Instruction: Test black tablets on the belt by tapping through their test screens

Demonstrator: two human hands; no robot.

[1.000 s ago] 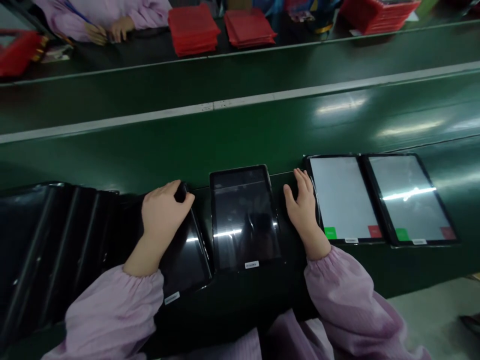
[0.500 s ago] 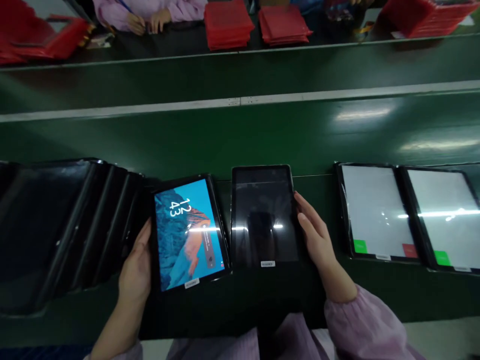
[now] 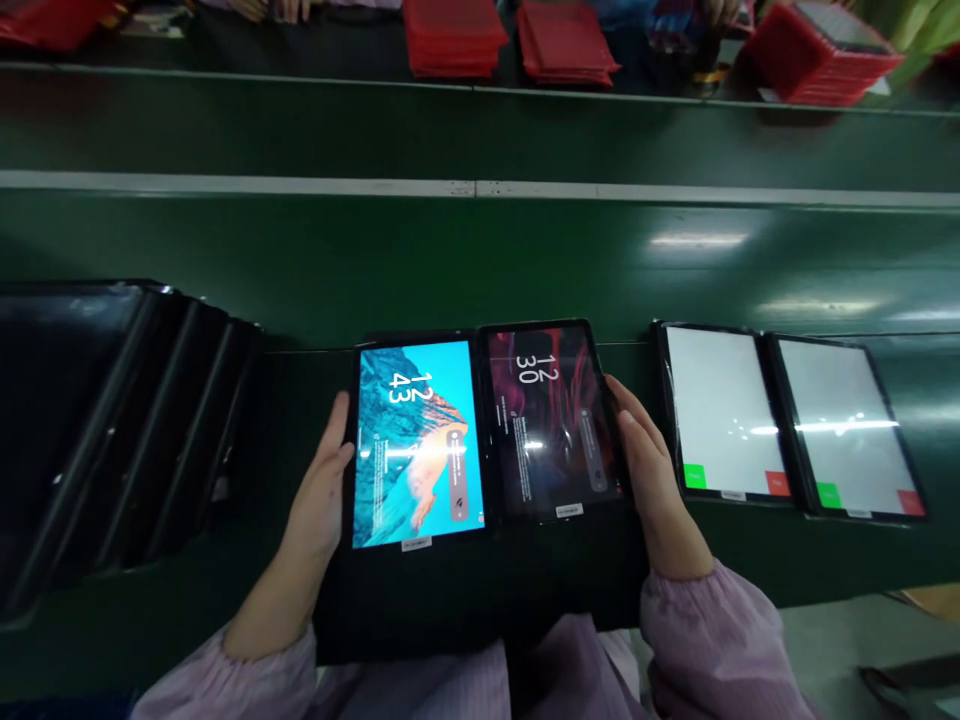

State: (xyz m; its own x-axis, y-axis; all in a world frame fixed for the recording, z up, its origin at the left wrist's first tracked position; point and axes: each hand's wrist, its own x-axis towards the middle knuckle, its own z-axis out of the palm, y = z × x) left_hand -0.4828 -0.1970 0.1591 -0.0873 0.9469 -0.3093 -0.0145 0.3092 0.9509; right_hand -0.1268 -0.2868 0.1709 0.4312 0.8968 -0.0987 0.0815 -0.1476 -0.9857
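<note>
Two tablets lie side by side in front of me, their inner edges nearly touching. My left hand (image 3: 321, 485) grips the outer edge of the left tablet (image 3: 420, 450), whose lit screen has a blue and orange rock picture and the time 12 43. Around the outer edge of the right tablet (image 3: 551, 420) my right hand (image 3: 641, 450) is closed. That screen is lit too, dark with red swirls and the time 12 30. Each tablet has a small white label on its near edge. The fingertips under both tablets are hidden.
To the right lie two more tablets with white screens, a nearer one (image 3: 724, 410) and a farther one (image 3: 844, 420). Leaning dark tablets (image 3: 67, 400) overlap at the left. Beyond the green table (image 3: 337, 255), red stacks (image 3: 454, 40) and other people's hands (image 3: 292, 8) line the far bench.
The right tablet's screen has gone from black to lit. My left hand has brought the left tablet rightward and straighter, against the right one. The view has shifted slightly.
</note>
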